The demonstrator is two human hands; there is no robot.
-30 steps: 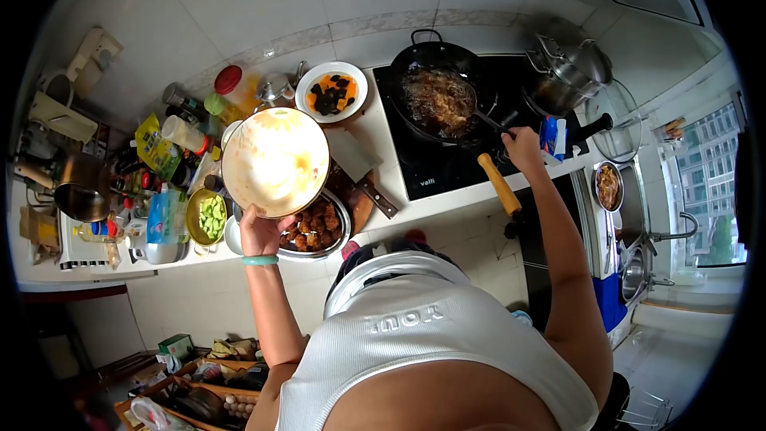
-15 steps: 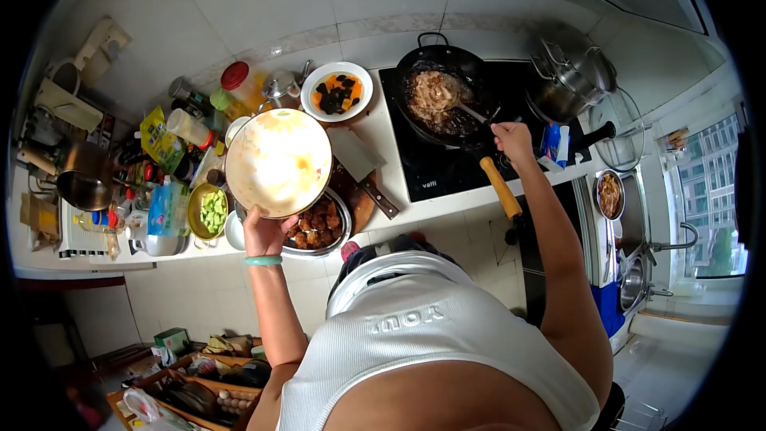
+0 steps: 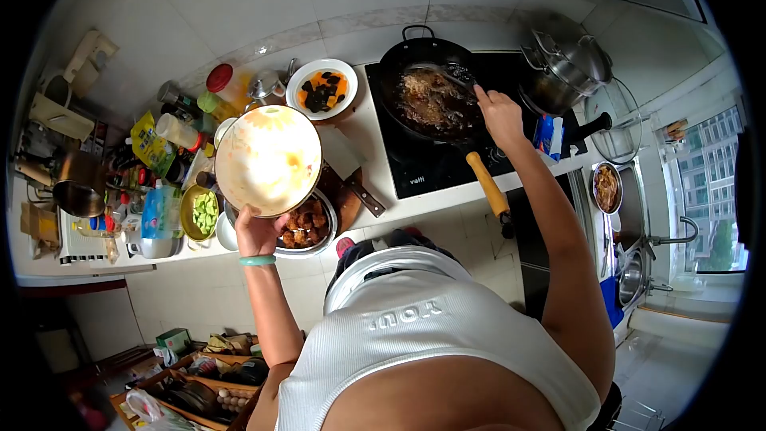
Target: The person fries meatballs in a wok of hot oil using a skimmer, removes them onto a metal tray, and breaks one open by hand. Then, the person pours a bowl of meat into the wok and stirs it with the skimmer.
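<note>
My left hand (image 3: pixel 259 231) grips the lower rim of a white bowl (image 3: pixel 270 160), tilted so its food-smeared inside faces me. Beneath it, partly covered, a metal bowl holds browned chunks of food (image 3: pixel 306 226). My right hand (image 3: pixel 501 116) is closed around the handle of a metal cooking spatula (image 3: pixel 456 78). The spatula's head is in the black wok (image 3: pixel 403 116), against browned food (image 3: pixel 427 96) in dark bubbling liquid. The wok's wooden handle (image 3: pixel 487 183) points toward me, untouched.
A cleaver (image 3: pixel 363 195) lies beside the raised bowl. Behind are a plate of orange and black food (image 3: pixel 322 91) and several bottles. Cut green vegetables (image 3: pixel 205 213) fill a yellowish bowl on the left. A steel pot (image 3: pixel 562 72) stands right of the wok.
The spatula has swung toward the wok's far right side, and the pale clump of food is now spread out and sitting lower in the liquid. The left hand still holds up the white bowl.
</note>
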